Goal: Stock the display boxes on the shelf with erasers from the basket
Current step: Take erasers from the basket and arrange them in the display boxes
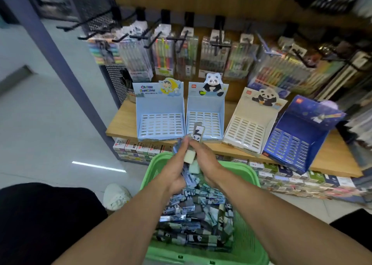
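A green plastic basket [244,176] in front of me holds a heap of wrapped erasers [201,220], blue-grey with panda prints. My left hand [174,172] is shut on a stack of these erasers above the basket's far end. My right hand [203,158] meets it and pinches one panda eraser [198,132] upright, in front of the second box. On the wooden shelf [330,154] stand several slotted display boxes: a light-blue cartoon box [160,111], a light-blue panda box [206,109], a cream panda box [253,119] and a dark-blue box [298,137]. Their slots look empty.
Packs of pens [163,57] hang on black hooks behind the boxes. Rows of small boxed goods [138,149] fill the level under the shelf. A dark post [54,49] rises at the left. A white shoe [116,196] rests on the pale floor beside the basket.
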